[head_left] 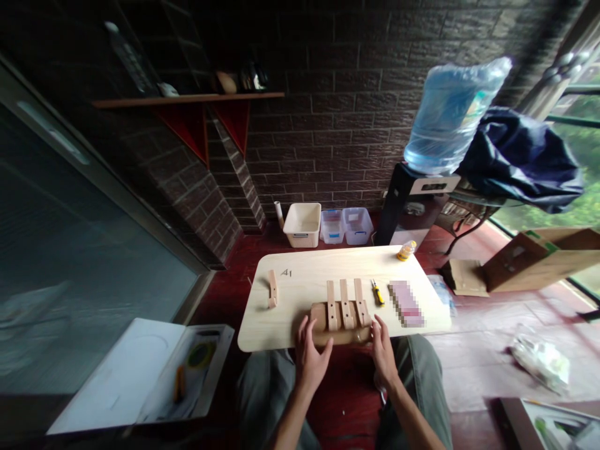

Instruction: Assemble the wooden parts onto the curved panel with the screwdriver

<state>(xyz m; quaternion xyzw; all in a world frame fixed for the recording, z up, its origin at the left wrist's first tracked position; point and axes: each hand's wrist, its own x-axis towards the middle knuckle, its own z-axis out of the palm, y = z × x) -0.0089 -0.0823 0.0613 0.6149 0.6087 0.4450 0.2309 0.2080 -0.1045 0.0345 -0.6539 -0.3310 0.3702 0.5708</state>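
Observation:
A flat brown box [344, 338], which looks like cardboard, lies at the table's near edge. Across its top rest three pale wooden strips [345, 306] with dark holes, side by side, their far ends reaching past it. My left hand [313, 355] curves round the box's left near corner, thumb at the front and fingers at the side. At the right end, my right hand [383, 351] holds the box with bent fingers; its fingertips are partly hidden. A yellow-and-black screwdriver [377, 292] lies just right of the strips. Another wooden piece [272, 289] stands apart on the left.
The light wooden table [281, 331] also bears a blurred-out pink rectangle [407, 304] and a yellow-based container [405, 250]. Bins [302, 237] line the brick wall behind. An open white box [206, 381] sits low on the left; a water dispenser [407, 206] stands back right.

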